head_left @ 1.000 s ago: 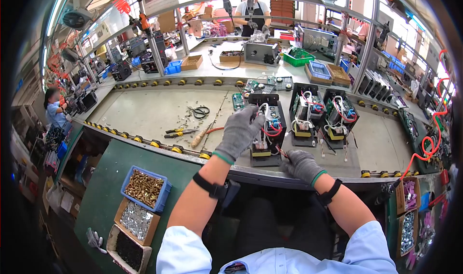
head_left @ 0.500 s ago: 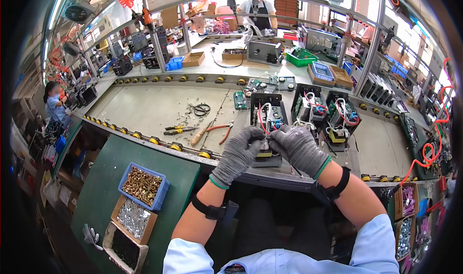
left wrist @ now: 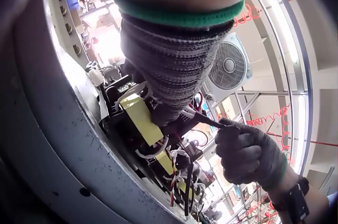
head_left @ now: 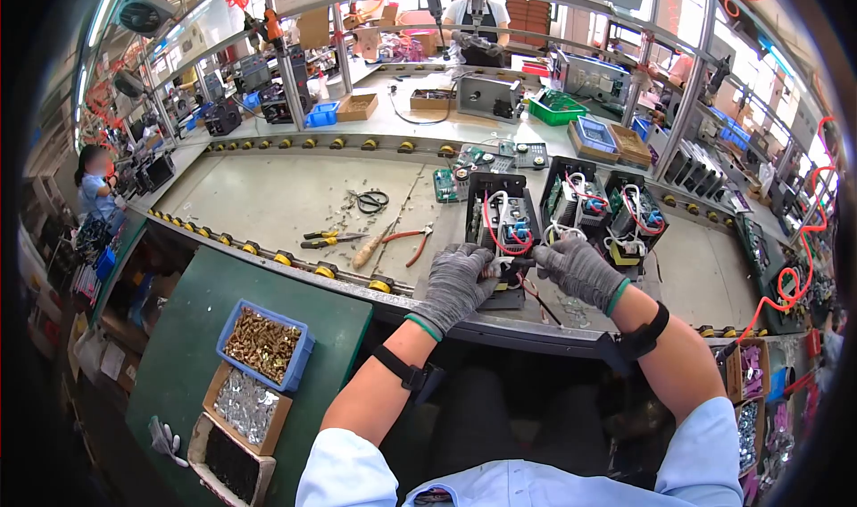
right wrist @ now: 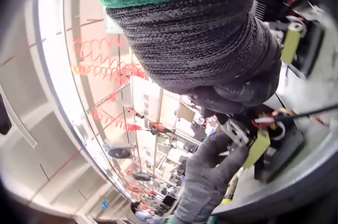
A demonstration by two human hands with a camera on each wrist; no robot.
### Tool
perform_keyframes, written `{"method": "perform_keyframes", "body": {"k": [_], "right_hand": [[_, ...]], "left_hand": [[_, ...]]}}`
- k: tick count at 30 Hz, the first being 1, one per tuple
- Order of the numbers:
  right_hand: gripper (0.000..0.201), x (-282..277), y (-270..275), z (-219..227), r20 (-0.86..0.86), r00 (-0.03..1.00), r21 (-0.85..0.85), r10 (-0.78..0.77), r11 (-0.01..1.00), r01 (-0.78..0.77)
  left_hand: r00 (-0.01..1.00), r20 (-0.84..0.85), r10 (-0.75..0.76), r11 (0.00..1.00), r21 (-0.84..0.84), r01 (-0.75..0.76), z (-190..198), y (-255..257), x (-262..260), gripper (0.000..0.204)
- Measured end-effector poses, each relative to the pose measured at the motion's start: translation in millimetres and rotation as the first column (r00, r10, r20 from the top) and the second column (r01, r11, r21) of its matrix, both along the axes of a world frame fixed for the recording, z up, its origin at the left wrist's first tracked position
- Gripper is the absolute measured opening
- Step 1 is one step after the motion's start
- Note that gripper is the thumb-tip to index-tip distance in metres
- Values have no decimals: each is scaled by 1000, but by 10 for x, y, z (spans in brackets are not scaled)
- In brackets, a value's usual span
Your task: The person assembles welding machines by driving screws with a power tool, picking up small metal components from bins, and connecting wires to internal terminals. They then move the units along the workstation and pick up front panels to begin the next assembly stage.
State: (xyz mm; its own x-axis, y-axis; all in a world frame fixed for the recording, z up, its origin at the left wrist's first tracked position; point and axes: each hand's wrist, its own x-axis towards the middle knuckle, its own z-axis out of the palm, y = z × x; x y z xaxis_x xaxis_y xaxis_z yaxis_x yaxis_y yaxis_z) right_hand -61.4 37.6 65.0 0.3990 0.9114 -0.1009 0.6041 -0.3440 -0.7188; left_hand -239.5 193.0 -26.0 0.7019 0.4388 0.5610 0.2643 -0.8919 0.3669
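Both hands wear grey knit gloves with green cuffs and work over the front of the nearest open electronic unit, which has a black back plate and red and white wires. Between the hands runs a short black cable with a white end piece. My right hand pinches the cable in its curled fingers. My left hand grips toward the white end, where its fingers partly hide the piece. A yellow-wrapped transformer sits just under the left fingers.
Two similar units stand to the right. Left of the work lie red-handled cutters, yellow-black pliers, black scissors and loose screws. A blue bin of brass fasteners stands on the green side table.
My left hand has come down from the unit's top to its front edge. The right hand has risen from the lower right to meet it, and the cable now spans between them.
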Motion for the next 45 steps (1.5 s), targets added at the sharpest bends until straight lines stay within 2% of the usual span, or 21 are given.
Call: {"method": "perform_keyframes", "body": {"k": [1, 2, 3, 4, 5, 6, 8, 10, 12, 15, 16, 18, 19, 21, 24, 28, 29, 38, 41, 42, 45], "right_hand": [[48, 7, -17, -98, -258, 960, -64, -112, 993, 99], [48, -19, -78, -209, -260, 959, -65, -118, 992, 104], [43, -59, -161, -329, -568, 814, -21, -119, 991, 130], [37, -105, -254, -448, -810, 579, 14, -88, 986, 169], [35, -218, -317, -567, -912, 404, 9, -75, 979, 202], [32, -407, -360, -719, -976, 211, -4, -54, 973, 231], [31, -920, -296, -1514, -927, -246, 220, 284, 941, 258], [32, -1242, -80, -1675, -910, -332, 140, 250, 937, 321], [31, -1329, 12, -1734, -900, -334, 172, 280, 932, 320], [28, -1168, 17, -1563, -988, 128, 117, 82, 949, 293], [28, -1088, -19, -1428, -988, 133, 117, 81, 949, 292], [28, -882, -24, -1107, -933, 355, 148, 49, 955, 256], [28, -775, 12, -1002, -934, 355, 144, 44, 954, 262], [28, -564, 122, -800, -958, 263, -54, -113, 974, 220], [30, -421, 226, -776, -959, 229, -127, -168, 975, 184], [29, -770, 208, -727, -955, 193, -146, -227, 920, 364], [29, -757, 228, -864, -986, 97, -94, -136, 931, 353], [27, -749, 393, -930, -997, 28, 81, 76, 901, 427], [31, -801, 315, -928, -989, -65, 91, 131, 900, 427], [31, -801, 249, -878, -989, -61, 98, 137, 899, 426], [36, -771, -11, -781, -991, 67, -89, -112, 956, 279]], "left_hand": [[1000, 1, -5, 1000, 1, 5, -26, 19, 18, 39], [1000, 21, -20, 1000, 1, 20, -66, 30, 18, 40], [999, 42, -34, 999, 0, 34, -97, 34, 12, 41], [998, 42, -40, 999, -1, 40, -70, 11, -16, 41], [997, 46, -57, 996, 70, 54, -49, -11, -59, 43], [996, 48, -73, 988, 138, 66, -40, -22, -96, 46], [995, 22, -99, 985, 146, 95, -105, 41, -98, 49], [993, -4, -120, 979, 163, 119, -129, 81, -81, 52], [989, -47, -141, 979, 142, 147, -120, 105, -95, 53], [988, 5, -153, 977, 148, 150, -193, 110, -72, 53], [987, 33, -158, 978, 142, 152, -182, 96, -69, 53], [985, 53, -167, 980, 118, 160, -220, 67, -66, 54], [985, 75, -158, 983, 108, 150, -254, 54, -46, 55], [970, 118, -212, 972, 131, 196, -276, 41, 8, 58], [972, 93, -217, 965, 173, 199, -273, -14, 69, 57], [967, 132, -216, 975, 82, 207, -276, 29, 83, 53], [969, 128, -211, 976, 86, 201, -269, 46, 65, 53], [970, 5, -242, 965, -103, 241, -271, 54, -26, 59], [967, -17, -255, 964, -88, 252, -165, 78, -36, 56], [965, -37, -258, 965, -67, 255, -114, 76, -42, 55], [966, -10, -257, 964, -77, 255, -8, 88, -1, 40]]}}
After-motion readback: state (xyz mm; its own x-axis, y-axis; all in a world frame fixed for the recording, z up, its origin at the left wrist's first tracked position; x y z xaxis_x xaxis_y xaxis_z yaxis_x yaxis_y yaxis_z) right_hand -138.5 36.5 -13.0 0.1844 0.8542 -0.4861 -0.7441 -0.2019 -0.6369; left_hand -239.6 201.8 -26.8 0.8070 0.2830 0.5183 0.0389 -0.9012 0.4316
